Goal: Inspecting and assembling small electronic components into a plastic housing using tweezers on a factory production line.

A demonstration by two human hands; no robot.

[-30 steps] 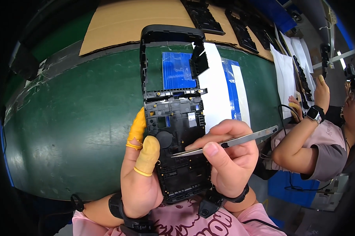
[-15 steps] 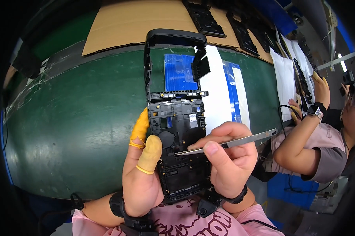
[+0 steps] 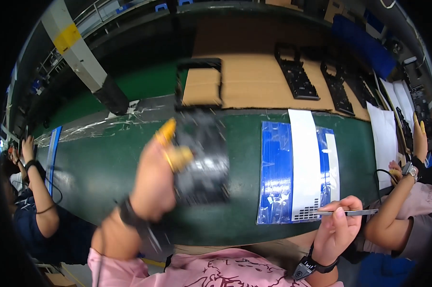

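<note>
Green tabletop (image 3: 106,162), black frames (image 3: 299,79) on cardboard (image 3: 249,83) along its far edge: left hand (image 3: 154,179) grips a motion-blurred black housing (image 3: 205,165) over mid-table, covering its left side; right hand (image 3: 341,227) pinches tweezers (image 3: 368,212) by a white strip (image 3: 304,158).

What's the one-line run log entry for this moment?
left hand: holds black frame, blurred | right hand: holds tweezers | tips: at black pieces on white strip, contact unclear

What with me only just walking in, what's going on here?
The person's left hand holds a black frame, blurred, over the green table. The right hand holds metal tweezers, pointed at small dark pieces on the near end of a white strip; whether one is gripped is too small to tell.
</note>
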